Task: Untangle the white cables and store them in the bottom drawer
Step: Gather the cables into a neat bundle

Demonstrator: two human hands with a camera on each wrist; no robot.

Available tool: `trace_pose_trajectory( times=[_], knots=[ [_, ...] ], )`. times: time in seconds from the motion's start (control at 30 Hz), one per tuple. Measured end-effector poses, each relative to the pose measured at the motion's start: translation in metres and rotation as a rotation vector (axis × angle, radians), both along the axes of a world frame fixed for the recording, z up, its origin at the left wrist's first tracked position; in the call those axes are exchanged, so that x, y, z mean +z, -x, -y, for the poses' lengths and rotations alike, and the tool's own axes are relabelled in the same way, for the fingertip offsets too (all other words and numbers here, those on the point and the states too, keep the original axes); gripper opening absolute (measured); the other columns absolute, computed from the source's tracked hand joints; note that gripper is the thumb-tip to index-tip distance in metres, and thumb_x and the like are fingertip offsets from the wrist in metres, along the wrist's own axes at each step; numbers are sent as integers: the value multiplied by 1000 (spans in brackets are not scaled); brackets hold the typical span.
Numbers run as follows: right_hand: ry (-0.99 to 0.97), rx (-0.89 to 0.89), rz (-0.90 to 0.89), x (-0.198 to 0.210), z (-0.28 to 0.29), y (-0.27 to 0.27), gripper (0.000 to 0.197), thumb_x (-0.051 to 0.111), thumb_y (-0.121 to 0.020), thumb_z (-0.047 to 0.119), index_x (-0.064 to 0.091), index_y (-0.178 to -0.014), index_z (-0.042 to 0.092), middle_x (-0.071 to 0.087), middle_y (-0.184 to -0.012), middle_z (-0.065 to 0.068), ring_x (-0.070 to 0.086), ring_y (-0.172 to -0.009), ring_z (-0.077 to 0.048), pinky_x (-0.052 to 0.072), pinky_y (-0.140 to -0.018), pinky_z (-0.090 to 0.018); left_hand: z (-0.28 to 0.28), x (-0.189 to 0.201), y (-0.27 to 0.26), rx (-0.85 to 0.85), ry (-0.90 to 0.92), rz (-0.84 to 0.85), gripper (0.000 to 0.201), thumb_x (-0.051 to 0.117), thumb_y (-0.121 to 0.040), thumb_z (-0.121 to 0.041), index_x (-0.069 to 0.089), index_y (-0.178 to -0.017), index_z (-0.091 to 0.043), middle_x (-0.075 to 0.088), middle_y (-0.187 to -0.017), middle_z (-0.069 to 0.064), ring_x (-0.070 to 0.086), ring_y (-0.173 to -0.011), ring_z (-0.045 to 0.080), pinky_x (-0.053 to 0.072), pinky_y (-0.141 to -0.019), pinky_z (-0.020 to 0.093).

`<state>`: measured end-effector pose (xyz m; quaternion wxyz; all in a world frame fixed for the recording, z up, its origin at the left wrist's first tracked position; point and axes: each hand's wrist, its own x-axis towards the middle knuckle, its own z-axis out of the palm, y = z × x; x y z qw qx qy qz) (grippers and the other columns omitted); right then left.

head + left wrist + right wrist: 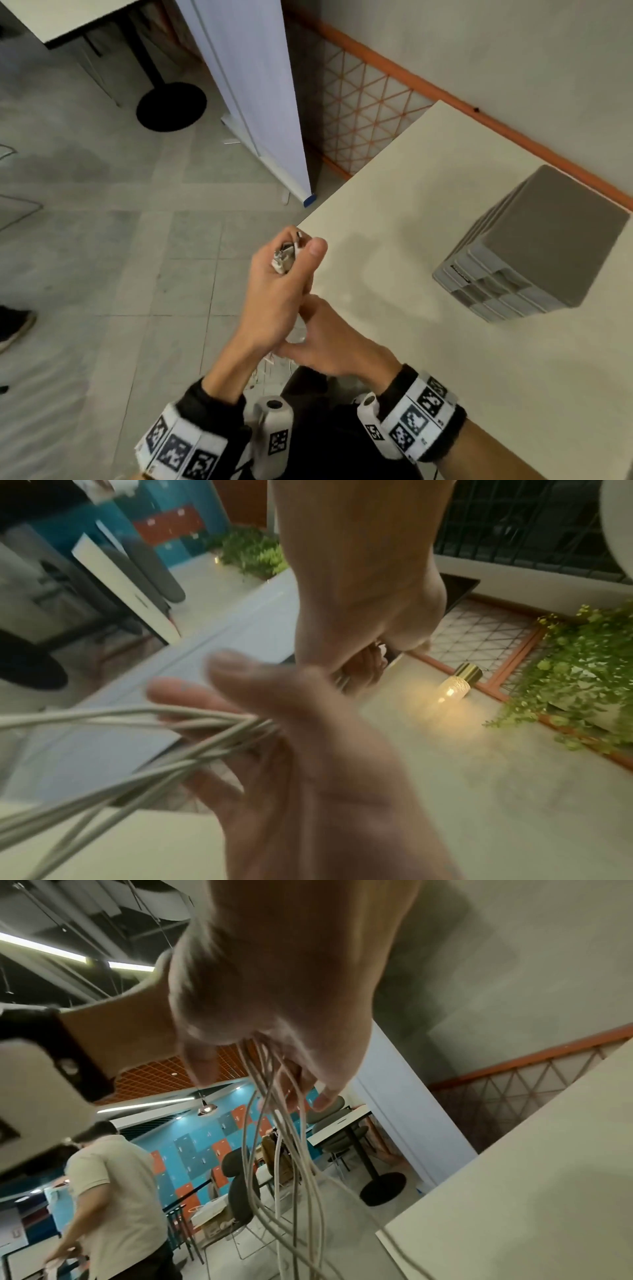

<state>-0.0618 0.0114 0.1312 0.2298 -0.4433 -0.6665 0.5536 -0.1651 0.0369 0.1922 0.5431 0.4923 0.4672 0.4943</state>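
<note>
While bunched, white cables (274, 1150) within both hands, ends above left hand (277, 291)

1. In the head view the white cables (286, 260) are mostly hidden inside the left hand (279, 291) — only their plug ends show, at frame centre.
2. The right hand (329, 342) has its fingers tucked behind the left hand, so its grip cannot be seen there.
3. The grey drawer unit (534, 246), at right, is blurred — which drawer is open cannot be told.
4. In the left wrist view the nearer hand is smeared by motion blur.
</note>
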Motion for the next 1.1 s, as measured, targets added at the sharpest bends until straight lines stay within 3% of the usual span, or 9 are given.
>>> trace_pose_trajectory(
  times=[0.07,0.13,0.37,0.6,0.7,0.8,0.9,1.0,1.1],
  knots=[
    [35,-118,-61,-6,3,-8,11,56,-88,22,56,-80,14,58,-68,16,54,-63,-5,45,-60,-27,-6,1,-18,-15,142,82,51,47,-80,-65,38,-62,-18,28,-52,-8,21,-47,11,20,-42,21],
    [-5,-234,-81,-11,10,-21,28,48,-93,26,42,-66,20,44,-54,10,36,-51,-6,31,-53,-26,-11,1,-33,-31,242,145,52,41,-84,-69,37,-63,-21,25,-54,-5,17,-50,14,13,-47,28],
    [-83,-514,-80,-11,37,-76,42,40,-94,44,41,-68,11,41,-55,-12,37,-50,-14,34,-51,-41,-12,4,-96,-200,262,254,42,46,-98,-47,50,-66,-18,27,-57,-5,18,-51,12,14,-46,28],
    [-193,-631,-6,5,46,-117,10,45,-104,22,53,-102,16,55,-74,19,53,-67,-5,39,-65,-20,-19,-2,-134,-301,341,254,42,36,-108,-34,42,-71,-15,38,-60,-1,23,-51,12,18,-45,26],
    [-209,-691,-16,11,50,-121,13,37,-105,25,50,-102,27,52,-66,17,48,-58,-9,41,-57,-29,-21,4,-149,-320,426,337,43,34,-108,-30,43,-69,-14,38,-57,-1,26,-50,11,14,-49,29],
    [-278,-773,63,11,50,-129,21,31,-104,29,51,-105,23,42,-54,12,38,-45,-10,28,-49,-17,-22,9,-167,-388,408,300,40,37,-107,-26,54,-76,-11,36,-57,-1,27,-48,12,17,-47,28],
    [-303,-821,80,12,51,-136,32,29,-103,35,56,-99,19,38,-51,10,35,-42,-10,25,-49,-14,-23,14,-179,-437,371,254,33,37,-104,-16,65,-89,-8,41,-60,0,25,-48,12,19,-44,27],
    [-160,-863,-100,14,54,-142,36,28,-102,42,51,-75,40,36,-56,10,29,-52,-6,27,-53,-21,-21,15,-185,-421,425,313,32,37,-99,-8,58,-75,-10,38,-59,-1,22,-48,12,14,-46,29],
    [-118,-851,-129,14,57,-148,36,31,-103,39,48,-71,33,36,-61,8,30,-56,-8,28,-55,-23,-21,13,-189,-415,495,375,30,35,-95,-7,52,-71,-13,32,-58,-2,20,-48,11,12,-48,29]
  ],
)
